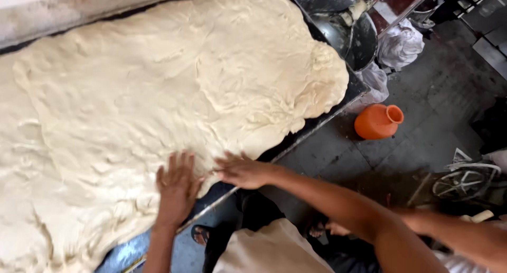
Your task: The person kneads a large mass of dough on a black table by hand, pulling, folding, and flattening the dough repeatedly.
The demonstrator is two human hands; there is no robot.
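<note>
Left grip [178,187] flat, fingers spread, palm down; right grip [244,171] flat beside it, forearm outstretched.

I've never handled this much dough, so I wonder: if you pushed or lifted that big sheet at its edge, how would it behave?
The dough would probably give and dent, since its surface is wrinkled where the left hand and right hand press. Lifted, it likely sags and stretches. Covering most of the table, it is probably heavy.

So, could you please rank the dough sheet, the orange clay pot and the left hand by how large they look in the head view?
1. Dough sheet, by far the largest; it covers most of the table.
2. Orange clay pot and left hand look about alike; the pot sits farther away on the floor, so I would not rank them.
</note>
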